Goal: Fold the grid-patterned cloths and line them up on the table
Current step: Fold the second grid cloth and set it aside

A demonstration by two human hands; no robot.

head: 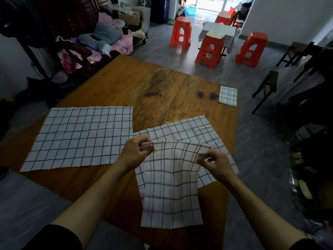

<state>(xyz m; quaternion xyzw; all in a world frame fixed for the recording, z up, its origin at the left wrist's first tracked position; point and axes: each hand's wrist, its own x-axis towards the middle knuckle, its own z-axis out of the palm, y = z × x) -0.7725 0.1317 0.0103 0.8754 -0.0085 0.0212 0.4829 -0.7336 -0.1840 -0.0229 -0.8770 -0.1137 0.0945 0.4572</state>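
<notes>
Mid-fold: half-folded cloth (171, 186) hanging over near table (153, 83) edge, top corners pinched by left hand (137, 152) and right hand (214, 163); two flat cloths, one folded cloth (228, 96) far right; next, probably halving again

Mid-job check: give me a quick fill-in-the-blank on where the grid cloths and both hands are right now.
1. Both the left hand and the right hand pinch the top edge of the ____ cloth.
2. The small folded cloth lies near the table's far ____ corner.
3. The flat cloth lying apart from the others is spread on the ____ side of the wooden table.

Missing words: held; right; left
</notes>
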